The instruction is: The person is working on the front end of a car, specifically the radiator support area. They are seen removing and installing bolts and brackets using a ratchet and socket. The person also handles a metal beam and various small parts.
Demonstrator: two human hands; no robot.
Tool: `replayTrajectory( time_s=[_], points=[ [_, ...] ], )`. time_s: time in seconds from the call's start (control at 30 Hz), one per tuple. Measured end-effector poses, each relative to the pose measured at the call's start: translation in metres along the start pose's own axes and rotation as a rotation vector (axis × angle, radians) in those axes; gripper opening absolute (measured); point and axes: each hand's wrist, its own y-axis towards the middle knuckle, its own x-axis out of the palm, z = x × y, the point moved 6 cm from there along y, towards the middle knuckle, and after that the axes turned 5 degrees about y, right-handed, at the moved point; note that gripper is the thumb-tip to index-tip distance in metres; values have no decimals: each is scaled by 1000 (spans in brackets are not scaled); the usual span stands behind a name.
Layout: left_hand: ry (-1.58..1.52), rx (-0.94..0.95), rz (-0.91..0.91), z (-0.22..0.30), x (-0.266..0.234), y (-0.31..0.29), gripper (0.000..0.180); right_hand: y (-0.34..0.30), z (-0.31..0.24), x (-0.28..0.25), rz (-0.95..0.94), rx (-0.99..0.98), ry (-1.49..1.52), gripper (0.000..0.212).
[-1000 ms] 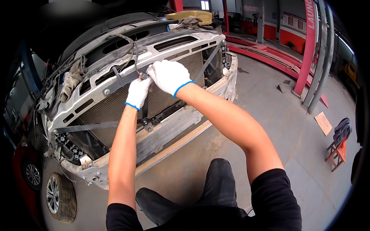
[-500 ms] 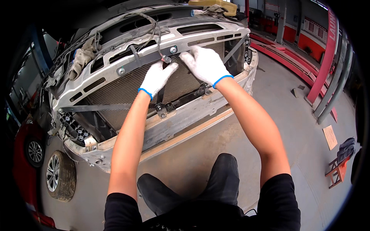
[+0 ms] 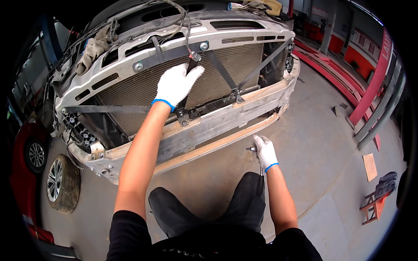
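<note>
My left hand [image 3: 176,85], in a white glove with a blue cuff, is at the front of a car with its bumper off. It closes round a black upright bar [image 3: 192,65] in front of the radiator [image 3: 135,93]; its fingertips are partly hidden. Just above hangs a cable connector [image 3: 194,56] on a dark wiring harness [image 3: 188,32]. Lower and to the right, my right hand [image 3: 266,152], gloved alike, is closed on a ratchet wrench [image 3: 251,148]. The socket end points left, and the handle runs down beside my right knee.
A silver upper crossmember [image 3: 100,82] and a metal bumper beam [image 3: 209,126] span the car's front. Gloves [image 3: 93,54] lie on its left side. A loose wheel [image 3: 63,183] stands at left. At right are a red lift post [image 3: 370,82] and a small stool [image 3: 374,204].
My right hand has left the upper crossmember, come down and toward me, and now holds a ratchet wrench. My left hand has stayed at the bar. The view has shifted slightly.
</note>
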Motion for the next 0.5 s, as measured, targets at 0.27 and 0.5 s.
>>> replayTrajectory(
  time_s=[0.27, 0.5],
  points=[
    [-1183, -438, -168, -35, 90, -249, 22, -33, 109, 15, 90, 375, 486, 28],
    [-1763, -1317, -266, -101, 212, -437, 23, -93, 160, 84, -349, 563, 400, 31]
  ],
)
